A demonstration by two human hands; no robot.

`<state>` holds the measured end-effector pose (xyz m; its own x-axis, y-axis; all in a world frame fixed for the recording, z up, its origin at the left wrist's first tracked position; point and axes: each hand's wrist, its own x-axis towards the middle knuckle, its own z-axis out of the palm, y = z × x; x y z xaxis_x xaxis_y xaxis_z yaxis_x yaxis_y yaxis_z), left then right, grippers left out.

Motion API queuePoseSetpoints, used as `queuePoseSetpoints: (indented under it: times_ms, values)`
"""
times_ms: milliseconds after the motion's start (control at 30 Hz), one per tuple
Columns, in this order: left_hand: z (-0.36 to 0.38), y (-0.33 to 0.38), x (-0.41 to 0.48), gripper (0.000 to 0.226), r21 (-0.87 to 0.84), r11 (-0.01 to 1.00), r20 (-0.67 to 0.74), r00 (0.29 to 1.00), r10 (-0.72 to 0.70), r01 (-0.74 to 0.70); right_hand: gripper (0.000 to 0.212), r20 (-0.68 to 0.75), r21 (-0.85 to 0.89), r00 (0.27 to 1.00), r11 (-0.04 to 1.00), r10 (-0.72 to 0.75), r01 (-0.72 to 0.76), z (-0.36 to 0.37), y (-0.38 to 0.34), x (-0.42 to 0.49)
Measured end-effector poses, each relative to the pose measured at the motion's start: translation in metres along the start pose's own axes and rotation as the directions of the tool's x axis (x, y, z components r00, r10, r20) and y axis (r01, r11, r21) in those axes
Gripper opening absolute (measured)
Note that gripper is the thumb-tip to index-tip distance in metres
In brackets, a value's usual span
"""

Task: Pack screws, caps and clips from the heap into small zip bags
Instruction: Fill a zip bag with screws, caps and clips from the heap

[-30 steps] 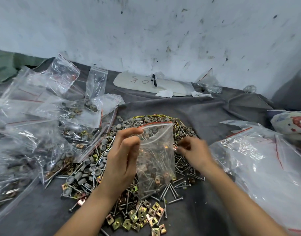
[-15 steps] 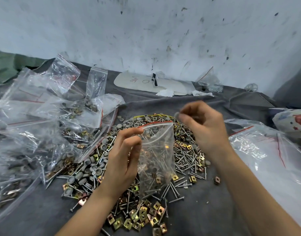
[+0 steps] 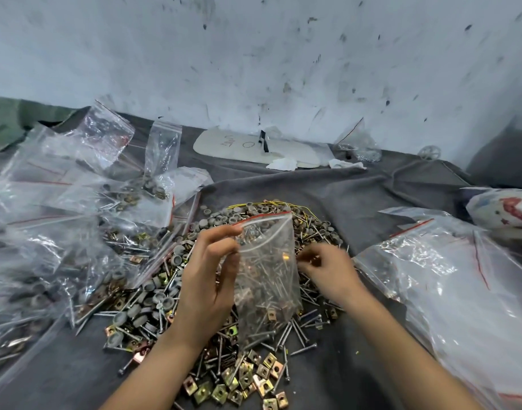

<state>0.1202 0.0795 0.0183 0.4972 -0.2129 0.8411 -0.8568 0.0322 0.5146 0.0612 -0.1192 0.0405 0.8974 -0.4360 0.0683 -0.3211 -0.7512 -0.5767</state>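
Change: the right hand (image 3: 327, 270) was raised over the bag's mouth half a second ago and is now down on the heap, right of the bag; the left hand and the bag have barely shifted.
Left hand (image 3: 206, 279): held upright, thumb and fingers pinching the left edge of the zip bag's mouth.
Right hand: low on the hardware, fingers curled toward the screws; motion blur, so I cannot tell whether it pinches anything.
Zip bag (image 3: 265, 270): small, clear, red strip at the top; hangs upright over the middle of the heap with the mouth open; holds screws, with a few clips near the bottom.
Heap (image 3: 319, 232): loose hardware on the grey cloth (image 3: 357, 196), under and around both hands.
Screws (image 3: 295, 335): scattered below and right of the bag.
Caps (image 3: 162, 300): grey, round, mostly left of the left hand and along the far edge.
Clips (image 3: 242, 383): brass-coloured squares, clustered nearest the camera between the forearms.
Filled bags (image 3: 47, 232): piled on the left, touching the heap's edge.
Large clear bag (image 3: 449, 291): lies to the right, just beside the right forearm.
White board (image 3: 254, 146): flat against the marked wall (image 3: 254, 54), beyond the heap.
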Motion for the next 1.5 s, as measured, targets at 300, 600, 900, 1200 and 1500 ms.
queuePoseSetpoints:
  times_ms: [300,600,900,1200,1500]
  values:
    - [0.0,0.0,-0.001,0.017,-0.007,1.0,0.0,1.0,-0.025,0.025,0.02,0.041,-0.109,0.999,0.994,-0.02,0.025,0.01,0.005,0.001]
    - [0.0,0.002,-0.001,0.017,-0.028,0.999,0.0,0.999,-0.043,0.043,0.007,0.059,-0.207,0.998,0.978,-0.005,0.017,0.012,-0.001,0.004]
    - [0.001,0.004,0.001,0.01,-0.003,0.999,0.021,0.999,-0.035,0.035,0.015,-0.303,0.511,0.95,0.855,0.08,0.091,-0.027,-0.037,-0.002]
    - [0.0,0.007,0.002,0.016,-0.013,1.0,0.01,1.0,0.005,-0.005,0.013,-0.311,0.163,0.863,0.873,-0.397,0.46,-0.044,-0.079,-0.019]
    - [0.0,0.001,-0.001,0.008,-0.013,0.999,-0.004,0.999,-0.04,0.04,0.017,0.002,-0.262,1.0,0.965,0.007,-0.006,0.01,0.007,0.01]
